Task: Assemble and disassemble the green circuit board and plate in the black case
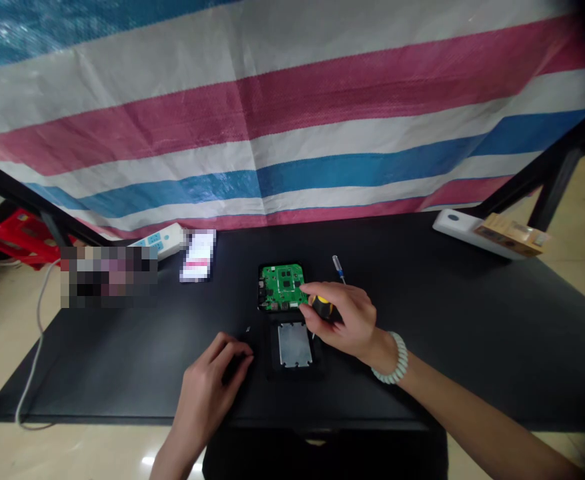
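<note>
Right hand [339,317] covers most of the yellow-black screwdriver [323,307]. Blue-handled screwdriver [339,268] just beyond it, shaft end lost at the knuckles. Left hand [215,377]: fingertips curled, can't tell if pinching anything. Tiny bits [248,329] just past it, too small to ID. Phone [198,256] farther beyond, screen pixelated; pixelated patch [109,277] left of it, unreadable. Right forearm [472,407], left forearm [177,447] cropped.

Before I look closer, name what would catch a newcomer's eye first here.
The red, white and blue striped sheet fills the upper view behind the black table. Next, the bright green circuit board stands out near the middle of the table, with the right hand at its right side, holding a yellow-and-black tool.
</note>
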`<state>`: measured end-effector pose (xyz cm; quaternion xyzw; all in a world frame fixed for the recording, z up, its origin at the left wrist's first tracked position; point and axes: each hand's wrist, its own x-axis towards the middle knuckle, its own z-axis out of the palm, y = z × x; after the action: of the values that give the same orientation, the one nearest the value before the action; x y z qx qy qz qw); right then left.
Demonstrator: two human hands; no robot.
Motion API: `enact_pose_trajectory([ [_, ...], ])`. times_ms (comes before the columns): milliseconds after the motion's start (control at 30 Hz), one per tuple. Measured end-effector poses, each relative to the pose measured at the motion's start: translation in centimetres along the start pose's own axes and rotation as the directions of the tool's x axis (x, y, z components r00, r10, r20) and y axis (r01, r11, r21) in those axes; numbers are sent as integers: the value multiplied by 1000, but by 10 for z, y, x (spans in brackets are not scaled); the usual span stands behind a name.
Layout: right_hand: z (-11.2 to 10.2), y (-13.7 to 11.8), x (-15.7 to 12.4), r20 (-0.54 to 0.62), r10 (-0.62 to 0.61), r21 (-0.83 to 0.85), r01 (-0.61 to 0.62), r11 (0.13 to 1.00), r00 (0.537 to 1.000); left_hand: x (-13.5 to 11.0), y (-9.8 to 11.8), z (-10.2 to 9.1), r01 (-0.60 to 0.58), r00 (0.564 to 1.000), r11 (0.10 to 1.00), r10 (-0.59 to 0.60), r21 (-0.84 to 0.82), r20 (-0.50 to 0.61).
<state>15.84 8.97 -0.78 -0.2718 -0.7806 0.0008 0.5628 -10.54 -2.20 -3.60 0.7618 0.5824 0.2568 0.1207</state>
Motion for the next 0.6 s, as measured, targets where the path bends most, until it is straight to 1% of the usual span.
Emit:
enact_pose_trajectory([
  [167,0,0,2,-4,-16,5,16,1000,1000,-2,1,3,2,998,997,3,81,-60],
  [333,-1,1,1,15,-20,25,20,1000,1000,-3,-1,5,6,991,980,21,200,-133],
  [467,-1,1,0,35,-14,62,12,998,999,0,-3,6,-35,988,963,74,266,-138],
  [600,-2,-1,2,22,-13,34,12,999,1000,3,-4,6,-59,987,963,95,262,-130],
])
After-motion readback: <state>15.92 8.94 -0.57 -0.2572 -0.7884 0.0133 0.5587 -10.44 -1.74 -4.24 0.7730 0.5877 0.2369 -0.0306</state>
